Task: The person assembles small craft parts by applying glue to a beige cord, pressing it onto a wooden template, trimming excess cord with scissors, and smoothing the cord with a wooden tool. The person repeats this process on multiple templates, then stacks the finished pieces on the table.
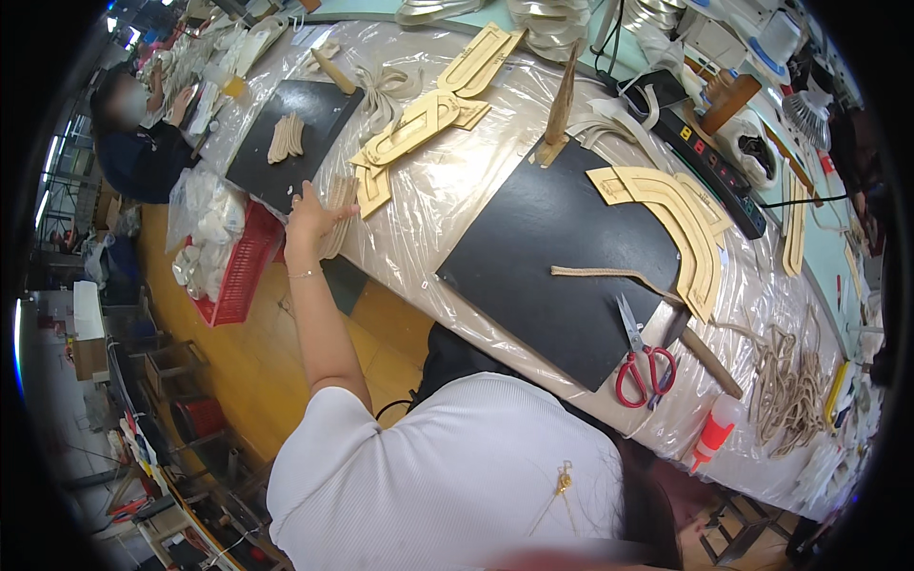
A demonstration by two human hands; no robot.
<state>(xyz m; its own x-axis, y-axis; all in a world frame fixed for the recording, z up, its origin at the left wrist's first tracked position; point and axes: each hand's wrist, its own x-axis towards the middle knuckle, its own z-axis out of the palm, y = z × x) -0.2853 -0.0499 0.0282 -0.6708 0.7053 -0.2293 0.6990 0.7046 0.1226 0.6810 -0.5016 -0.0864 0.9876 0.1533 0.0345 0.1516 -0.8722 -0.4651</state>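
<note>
My left hand [316, 217] reaches to the table's near left edge, with its thumb and fingers spread apart. It lies against a stack of beige woven strips [340, 202], and the thumb crosses over them. Beyond it, a smaller bundle of beige strips [286, 139] rests on a black board [319, 109]. My right hand does not show. In front of me is a larger black board [533, 252] with a beige cord [609, 273] lying across it. Red-handled scissors [645, 357] sit at its right edge, beside a wooden-handled hammer [709, 359].
Pale cut-out templates [416, 128] lie at the middle back, and curved ones [666, 214] at the right. A red crate [238, 271] with plastic bags stands left. A power strip [709, 162], a bottle [716, 433] and tangled cord [790, 390] are right. Another person [143, 143] works far left.
</note>
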